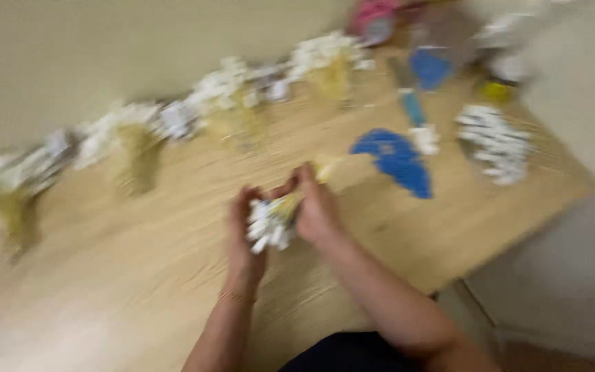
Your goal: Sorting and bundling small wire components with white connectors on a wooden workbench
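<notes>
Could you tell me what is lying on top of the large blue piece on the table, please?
A small white clump rests on the upper edge of the blue piece. The rest of its surface looks bare. The picture is too blurred to tell what the clump is, or what it covers.

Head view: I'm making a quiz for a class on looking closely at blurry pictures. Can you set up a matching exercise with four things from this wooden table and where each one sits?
Things:
1. white and yellow bundle
2. large blue piece
3. loose white pile
4. row of white and yellow bunches

Places:
A. along the wall at the back of the table
B. between the left hand and right hand
C. near the table's right edge
D. flat on the table, right of the hands

Pairs: 1-B, 2-D, 3-C, 4-A
</notes>
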